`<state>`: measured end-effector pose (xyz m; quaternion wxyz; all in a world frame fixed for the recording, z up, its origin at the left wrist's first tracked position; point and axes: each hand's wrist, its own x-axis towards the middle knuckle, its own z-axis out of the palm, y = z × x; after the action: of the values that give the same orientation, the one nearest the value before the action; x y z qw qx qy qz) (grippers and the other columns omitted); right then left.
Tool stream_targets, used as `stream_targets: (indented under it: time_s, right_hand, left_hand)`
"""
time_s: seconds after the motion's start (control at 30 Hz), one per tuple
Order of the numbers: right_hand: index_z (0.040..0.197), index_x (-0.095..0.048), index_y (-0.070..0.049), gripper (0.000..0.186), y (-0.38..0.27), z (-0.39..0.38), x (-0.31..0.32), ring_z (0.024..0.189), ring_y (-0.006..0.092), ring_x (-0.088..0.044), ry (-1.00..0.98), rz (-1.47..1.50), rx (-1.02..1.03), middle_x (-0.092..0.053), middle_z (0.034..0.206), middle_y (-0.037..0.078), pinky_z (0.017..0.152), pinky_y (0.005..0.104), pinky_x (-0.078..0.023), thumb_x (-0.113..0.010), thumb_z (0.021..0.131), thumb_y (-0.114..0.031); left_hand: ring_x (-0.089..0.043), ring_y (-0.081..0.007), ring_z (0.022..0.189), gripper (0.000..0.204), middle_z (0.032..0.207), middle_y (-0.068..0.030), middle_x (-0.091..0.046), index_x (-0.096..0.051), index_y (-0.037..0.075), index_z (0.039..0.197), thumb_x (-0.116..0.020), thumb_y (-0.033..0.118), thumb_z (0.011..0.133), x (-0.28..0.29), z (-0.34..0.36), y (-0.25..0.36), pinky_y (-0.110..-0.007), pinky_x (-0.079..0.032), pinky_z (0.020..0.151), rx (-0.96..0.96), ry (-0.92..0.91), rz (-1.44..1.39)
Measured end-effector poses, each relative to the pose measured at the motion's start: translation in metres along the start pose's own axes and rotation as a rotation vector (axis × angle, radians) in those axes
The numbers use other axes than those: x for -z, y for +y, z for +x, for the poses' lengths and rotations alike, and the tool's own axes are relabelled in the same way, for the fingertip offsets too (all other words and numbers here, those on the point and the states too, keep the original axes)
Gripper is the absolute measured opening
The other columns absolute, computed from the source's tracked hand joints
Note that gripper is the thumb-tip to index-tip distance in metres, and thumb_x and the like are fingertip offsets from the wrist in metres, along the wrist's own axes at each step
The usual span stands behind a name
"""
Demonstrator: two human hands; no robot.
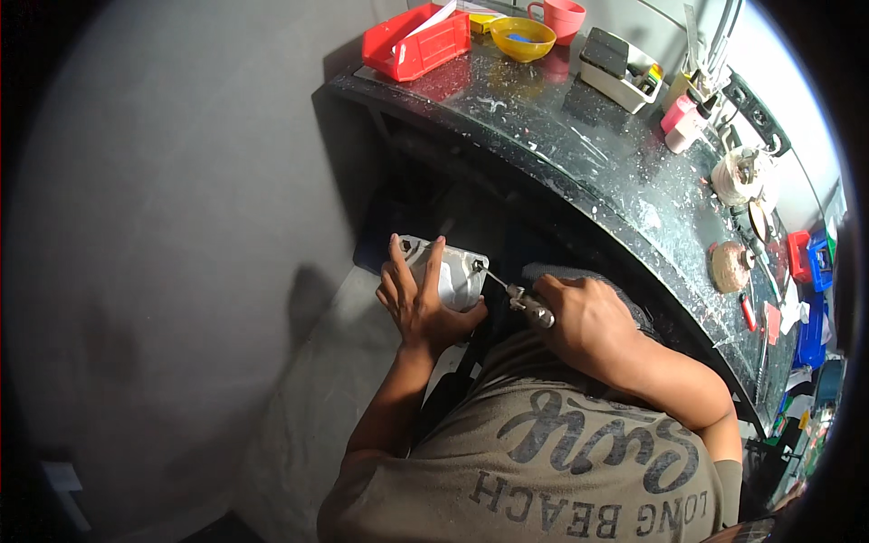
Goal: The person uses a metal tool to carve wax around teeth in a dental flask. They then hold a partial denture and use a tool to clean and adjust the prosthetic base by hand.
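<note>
My left hand (421, 303) grips a silver metal plate-like part (460, 286), with dark holes at its upper corners. Its fingers reach up across the face to the top edge, and the thumb lies along the lower right side. From the right, my right hand (588, 319) is closed around a metal hand tool (534, 311) with a thin straight shaft. The shaft's tip meets the dark hole at the part's upper right corner; whether it sits inside cannot be made out. My right fingertips and part of the tool's grip are hidden.
A dark speckled workbench (561, 172) curves along the right. On it stand a red bin (416, 45), a yellow bowl (523, 41), a pink mug (563, 18), a white tray with tools (605, 83) and several bottles (683, 127). A grey wall (181, 226) rises at left.
</note>
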<state>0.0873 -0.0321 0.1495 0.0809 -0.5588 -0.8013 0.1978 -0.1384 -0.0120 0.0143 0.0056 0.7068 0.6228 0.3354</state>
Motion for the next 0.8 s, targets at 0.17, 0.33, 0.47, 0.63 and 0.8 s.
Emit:
stream_targets:
  time_s: [0.17, 0.33, 0.47, 0.63, 0.8]
  right_hand:
    - [0.106, -0.063, 0.0, 0.019, -0.005, -0.002, 0.007, 0.077, 0.0456, -0.072, -0.028, -0.029, -0.003, -0.071, 0.078, 0.026, 0.071, 0.052, -0.059, -0.06, 0.092, -0.013]
    - [0.103, -0.063, 0.002, 0.017, -0.009, -0.003, 0.012, 0.076, 0.0458, -0.072, 0.042, 0.027, 0.052, -0.07, 0.076, 0.025, 0.07, 0.0519, -0.059, -0.059, 0.095, -0.013]
    - [0.103, -0.063, 0.003, 0.018, -0.009, 0.002, 0.016, 0.076, 0.0463, -0.072, -0.109, -0.052, 0.008, -0.071, 0.08, 0.027, 0.07, 0.0516, -0.059, -0.061, 0.09, -0.009]
    - [0.105, -0.065, 0.004, 0.019, -0.011, 0.004, 0.009, 0.077, 0.0455, -0.073, -0.07, -0.022, 0.012, -0.072, 0.083, 0.028, 0.069, 0.0515, -0.059, -0.055, 0.096, -0.009]
    - [0.103, -0.063, 0.005, 0.018, -0.007, 0.005, 0.011, 0.078, 0.0441, -0.073, -0.009, -0.037, 0.016, -0.072, 0.084, 0.027, 0.07, 0.0503, -0.06, -0.058, 0.094, -0.009]
  left_hand:
    - [-0.047, -0.0489, 0.125, 0.1, 0.161, -0.0327, -0.033, -0.062, 0.018, 0.146, -0.087, 0.053, 0.056, -0.006, -0.001, -0.005, -0.057, -0.037, 0.107, -0.02, -0.012, 0.054]
    - [-0.047, -0.0479, 0.125, 0.101, 0.16, -0.0326, -0.035, -0.063, 0.018, 0.146, -0.085, 0.057, 0.055, -0.01, -0.004, -0.001, -0.056, -0.038, 0.106, -0.016, 0.042, 0.053]
    - [-0.048, -0.0471, 0.125, 0.1, 0.16, -0.0323, -0.036, -0.064, 0.018, 0.145, -0.084, 0.058, 0.056, -0.008, -0.001, -0.003, -0.056, -0.038, 0.106, -0.01, 0.017, 0.058]
    - [-0.048, -0.0465, 0.124, 0.1, 0.161, -0.0318, -0.035, -0.064, 0.019, 0.144, -0.085, 0.057, 0.054, 0.004, 0.001, 0.009, -0.054, -0.038, 0.106, -0.047, 0.006, 0.045]
    - [-0.047, -0.0471, 0.125, 0.099, 0.161, -0.0321, -0.034, -0.065, 0.018, 0.144, -0.086, 0.052, 0.053, 0.002, 0.004, 0.013, -0.054, -0.038, 0.106, -0.049, 0.041, 0.015]
